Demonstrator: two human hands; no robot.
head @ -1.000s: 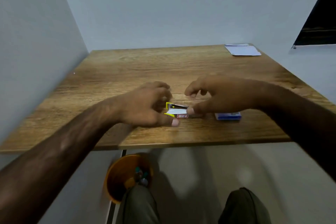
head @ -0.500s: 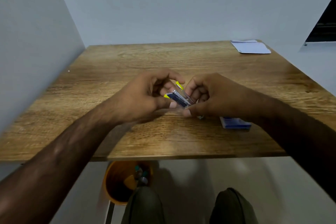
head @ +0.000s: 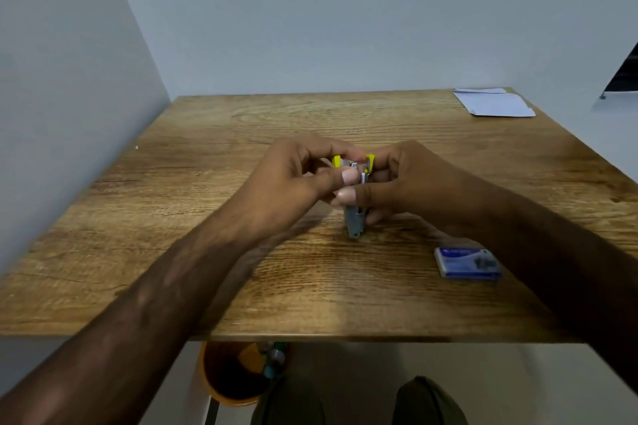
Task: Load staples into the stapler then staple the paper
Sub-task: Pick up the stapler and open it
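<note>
I hold the stapler [head: 355, 203] between both hands, left hand [head: 300, 176] and right hand [head: 407, 183] pinched on it above the surface [head: 241, 269], its long axis pointing toward me. The staple box [head: 466, 263] lies nearest my right; the paper [head: 493, 106] far right. My fingers hide the magazine

My wooden table [head: 310, 286] sits in a corner of pale blue-grey walls [head: 345, 28]; at six o'clock, an orange bin [head: 221, 379] stands on the light floor [head: 362, 362].
</note>
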